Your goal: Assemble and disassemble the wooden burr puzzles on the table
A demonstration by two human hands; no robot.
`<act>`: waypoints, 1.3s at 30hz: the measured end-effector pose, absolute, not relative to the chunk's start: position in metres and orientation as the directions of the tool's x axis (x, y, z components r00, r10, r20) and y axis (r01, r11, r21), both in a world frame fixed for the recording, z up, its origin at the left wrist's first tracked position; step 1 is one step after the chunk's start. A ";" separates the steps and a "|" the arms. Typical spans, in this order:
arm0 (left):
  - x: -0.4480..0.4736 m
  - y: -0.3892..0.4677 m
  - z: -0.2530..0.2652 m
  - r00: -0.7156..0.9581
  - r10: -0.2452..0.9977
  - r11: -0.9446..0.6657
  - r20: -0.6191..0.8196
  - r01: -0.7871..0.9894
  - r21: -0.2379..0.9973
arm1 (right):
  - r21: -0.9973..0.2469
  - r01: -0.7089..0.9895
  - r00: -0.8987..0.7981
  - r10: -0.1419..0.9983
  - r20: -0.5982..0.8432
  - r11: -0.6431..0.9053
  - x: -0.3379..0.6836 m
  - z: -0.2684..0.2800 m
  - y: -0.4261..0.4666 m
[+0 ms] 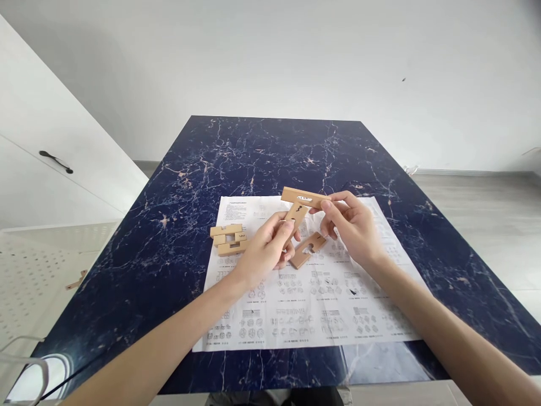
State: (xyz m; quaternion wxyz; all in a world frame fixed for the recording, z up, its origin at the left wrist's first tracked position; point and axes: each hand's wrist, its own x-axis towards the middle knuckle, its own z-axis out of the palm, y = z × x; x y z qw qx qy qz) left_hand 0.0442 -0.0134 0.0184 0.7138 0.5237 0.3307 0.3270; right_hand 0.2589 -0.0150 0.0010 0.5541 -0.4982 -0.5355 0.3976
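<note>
My left hand [270, 242] is closed on a notched wooden puzzle piece [297, 213] that bears a dark mark near its upper end. Between the thumb and fingers of my right hand [349, 223] is a longer wooden puzzle piece with a slot [296, 195], held nearly level. The two pieces overlap in view; whether they touch I cannot tell. Just below the hands, another notched wooden piece [301, 258] lies on the printed sheet. Several wooden pieces [228, 239] lie close together left of my left hand.
A creased paper sheet [291, 316] with printed diagrams lies under the hands on the dark blue marbled table [253, 152]. A white perforated surface [38, 270] with a small wooden piece [76, 280] is beyond the left edge. A white cabinet [63, 129] stands at the left.
</note>
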 end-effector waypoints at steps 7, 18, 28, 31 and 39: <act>0.044 -0.011 0.016 0.542 0.828 0.279 -0.143 -0.177 0.944 | -0.973 0.109 0.070 0.975 0.211 0.202 0.254 0.003 -0.018; 0.044 -0.014 0.026 0.553 0.808 0.299 -0.203 -0.088 0.950 | -0.974 0.137 0.053 0.981 0.186 0.178 0.255 -0.001 -0.018; 0.043 -0.014 0.027 0.571 0.795 0.308 -0.207 -0.085 0.948 | -0.978 0.148 0.047 0.986 0.158 0.150 0.250 0.007 -0.022; 0.044 -0.013 0.027 0.569 0.796 0.318 -0.208 -0.099 0.943 | -0.976 0.149 0.040 0.985 0.167 0.160 0.250 0.007 -0.022; 0.042 -0.014 0.024 0.561 0.801 0.291 -0.209 -0.061 0.955 | -0.965 0.163 -0.002 0.978 0.207 0.204 0.252 -0.001 -0.023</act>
